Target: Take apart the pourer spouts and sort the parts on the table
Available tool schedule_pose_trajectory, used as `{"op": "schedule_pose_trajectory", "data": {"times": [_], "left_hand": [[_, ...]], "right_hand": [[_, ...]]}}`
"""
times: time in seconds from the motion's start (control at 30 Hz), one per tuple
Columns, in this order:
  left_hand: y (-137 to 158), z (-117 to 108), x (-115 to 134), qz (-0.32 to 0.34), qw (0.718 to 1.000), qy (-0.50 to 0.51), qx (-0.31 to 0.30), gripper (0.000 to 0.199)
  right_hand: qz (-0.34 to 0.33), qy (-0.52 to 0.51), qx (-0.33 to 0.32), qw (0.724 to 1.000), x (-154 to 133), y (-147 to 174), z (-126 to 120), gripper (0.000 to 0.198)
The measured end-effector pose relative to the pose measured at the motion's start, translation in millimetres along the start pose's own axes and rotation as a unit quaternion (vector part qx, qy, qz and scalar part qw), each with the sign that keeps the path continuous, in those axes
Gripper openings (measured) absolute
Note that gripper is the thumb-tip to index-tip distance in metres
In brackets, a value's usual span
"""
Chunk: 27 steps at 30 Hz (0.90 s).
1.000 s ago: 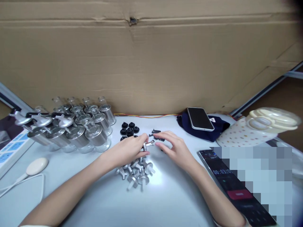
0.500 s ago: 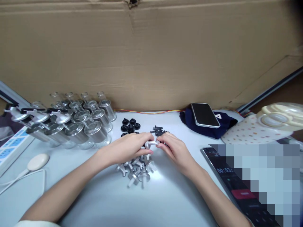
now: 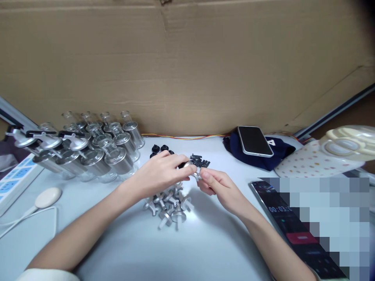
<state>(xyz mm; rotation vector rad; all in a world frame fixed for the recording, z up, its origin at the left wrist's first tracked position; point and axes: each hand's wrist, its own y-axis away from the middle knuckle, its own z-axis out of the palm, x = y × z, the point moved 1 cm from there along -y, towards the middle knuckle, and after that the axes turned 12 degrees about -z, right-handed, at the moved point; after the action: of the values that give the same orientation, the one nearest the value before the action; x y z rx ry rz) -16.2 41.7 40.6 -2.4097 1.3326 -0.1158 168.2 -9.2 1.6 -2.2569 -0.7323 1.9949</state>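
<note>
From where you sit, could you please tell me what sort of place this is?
Probably a small workbench: the table holds rows of bottles, piled metal parts and black parts.

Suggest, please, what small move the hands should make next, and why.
Perhaps steady the metal top with the left hand while the right hand gently works its narrow end: both hands meet on it, the right hand at that end. Black sticks lie just beyond, and the three tops at far left carry black bars, but the hands hide whether this one has any.
</note>
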Motion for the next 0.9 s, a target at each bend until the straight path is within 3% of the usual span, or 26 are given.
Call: {"op": "schedule_pose_trajectory", "data": {"times": [0.17, 0.3, 0.47, 0.63, 0.73, 0.9], "left_hand": [[1, -3, 0, 0.018, 0.999, -0.011, 0.042, 0.032], [-3, 0, 2, -0.003, 1.000, 0.018, -0.008, 0.027], [-6, -3, 4, -0.026, 0.995, 0.047, -0.086, 0.034], [-3, -7, 5, -0.073, 0.981, 0.078, -0.159, 0.032], [-3, -11, 5, -0.103, 0.968, 0.129, -0.191, 0.031], [-3, -24, 4, -0.159, 0.912, 0.272, -0.264, 0.034]], "right_hand": [[0.016, -0.101, -0.012, 0.995, 1, 0, 3, 0.048], [-0.001, -0.011, 0.041, 0.999, 0, -1, 3, 0.049], [-0.042, 0.121, 0.068, 0.989, -2, -3, 2, 0.049], [-0.148, 0.305, 0.054, 0.939, 0, -3, 1, 0.045], [-0.197, 0.362, 0.050, 0.910, 2, -2, 1, 0.041], [-0.266, 0.408, 0.081, 0.870, 0, 0, 5, 0.038]]}}
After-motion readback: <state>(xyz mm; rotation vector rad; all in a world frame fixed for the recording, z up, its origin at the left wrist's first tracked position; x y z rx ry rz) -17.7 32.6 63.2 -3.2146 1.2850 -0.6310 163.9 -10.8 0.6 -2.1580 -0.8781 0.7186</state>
